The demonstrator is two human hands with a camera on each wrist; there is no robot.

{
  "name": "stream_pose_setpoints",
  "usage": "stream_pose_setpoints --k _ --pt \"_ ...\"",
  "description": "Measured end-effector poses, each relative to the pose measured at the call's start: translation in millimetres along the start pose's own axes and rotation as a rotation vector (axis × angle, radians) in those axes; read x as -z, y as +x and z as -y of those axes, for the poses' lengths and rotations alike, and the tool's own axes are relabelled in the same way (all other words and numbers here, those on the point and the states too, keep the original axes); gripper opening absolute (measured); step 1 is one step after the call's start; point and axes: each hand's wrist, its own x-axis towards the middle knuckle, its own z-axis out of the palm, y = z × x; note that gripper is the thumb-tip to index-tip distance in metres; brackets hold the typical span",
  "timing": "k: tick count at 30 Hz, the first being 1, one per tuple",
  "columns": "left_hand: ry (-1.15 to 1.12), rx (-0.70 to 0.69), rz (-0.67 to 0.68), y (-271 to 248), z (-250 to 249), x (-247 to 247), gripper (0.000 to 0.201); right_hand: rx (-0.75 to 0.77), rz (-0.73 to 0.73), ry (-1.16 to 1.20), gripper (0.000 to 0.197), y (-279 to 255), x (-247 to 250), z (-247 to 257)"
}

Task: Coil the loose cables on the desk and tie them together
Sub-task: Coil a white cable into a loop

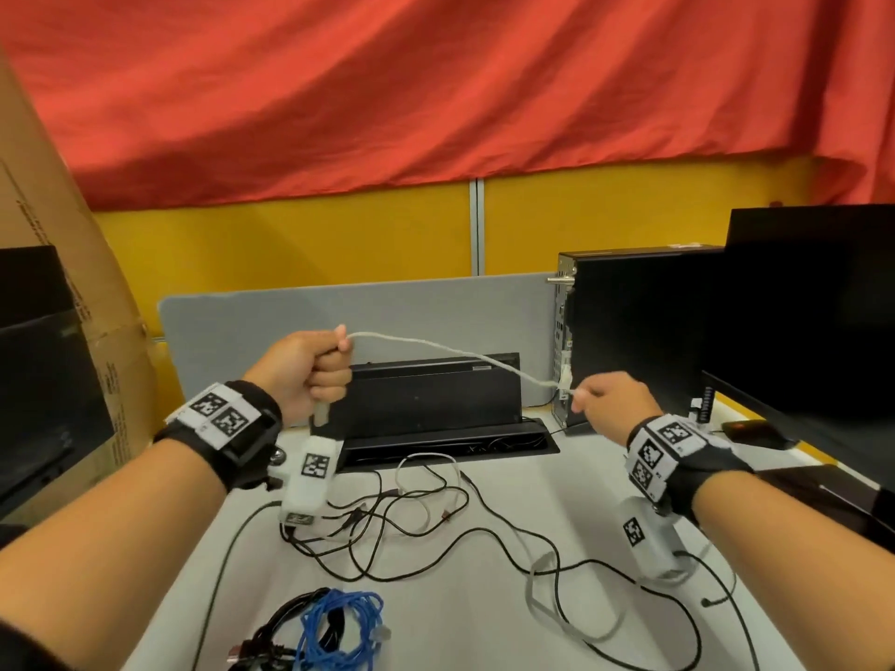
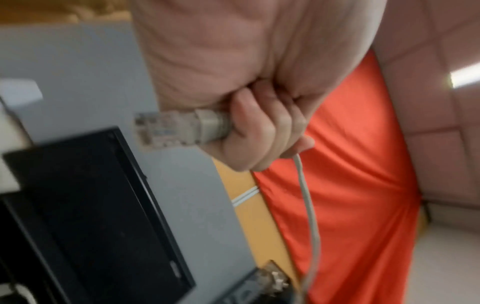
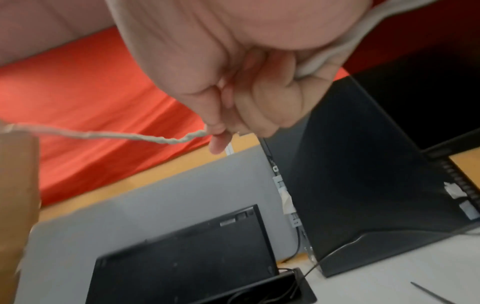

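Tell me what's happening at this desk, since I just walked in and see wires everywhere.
A person is stretching a pale grey network cable in the air between both hands. The left hand grips the end with the clear plastic plug, and the right hand pinches the cable farther along. Thin black cables lie loose and tangled on the white desk. A blue cable bundle sits coiled at the near edge beside a bunch of black cables.
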Motion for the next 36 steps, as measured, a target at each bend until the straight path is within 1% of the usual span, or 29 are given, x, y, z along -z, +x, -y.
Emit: stream_pose_setpoints --k 1,2,4,6,8,11,13,15,18,21,23,25,28,30,32,34,36 --pt "-0.150 -0.022 0.052 -1 1 -7 0.029 0.013 0.073 -0.054 0.026 -4 -6 2" --pt "-0.270 -0.047 0.074 -2 2 -15 0.026 0.040 0.143 -0.100 0.026 -9 -13 4" --pt "-0.401 -0.107 0.045 0 5 -31 0.026 0.120 0.265 -0.180 0.027 -21 -25 9" --pt "-0.457 -0.169 0.002 3 8 -41 0.031 0.204 0.349 -0.262 0.027 -33 -33 13" --pt "-0.501 -0.204 -0.013 4 11 -46 0.033 0.287 0.426 -0.282 0.029 -41 -39 18" --pt "-0.526 -0.234 -0.003 6 19 -50 0.035 0.400 0.541 -0.193 0.037 -51 -43 29" --pt "-0.524 -0.249 -0.049 10 26 -53 0.044 0.471 0.575 -0.135 0.037 -58 -43 38" --pt "-0.472 -0.264 -0.136 17 34 -53 0.050 0.558 0.538 -0.095 0.038 -63 -42 47" --pt "-0.314 -0.280 -0.253 24 45 -53 0.054 0.670 0.420 -0.034 0.037 -62 -39 60" --pt "-0.140 -0.269 -0.281 21 56 -60 0.054 0.714 0.360 0.001 0.035 -50 -34 69" --pt "0.018 -0.271 -0.280 16 63 -66 0.052 0.736 0.312 -0.010 0.036 -41 -33 72" --pt "0.176 -0.267 -0.228 13 69 -71 0.052 0.745 0.258 -0.022 0.032 -33 -34 75" --pt "0.373 -0.206 -0.090 9 74 -76 0.051 0.714 0.198 0.039 0.020 -24 -38 79" --pt "0.338 -0.138 -0.018 8 75 -76 0.049 0.710 0.142 0.073 0.024 -19 -39 84" --pt "0.286 -0.076 0.025 7 73 -74 0.047 0.696 0.092 0.115 0.026 -15 -39 86" --pt "0.294 -0.038 0.055 4 71 -70 0.049 0.667 0.057 0.136 0.022 -10 -36 86" --pt "0.311 -0.013 0.082 3 67 -65 0.047 0.641 0.042 0.126 0.021 -7 -33 86"
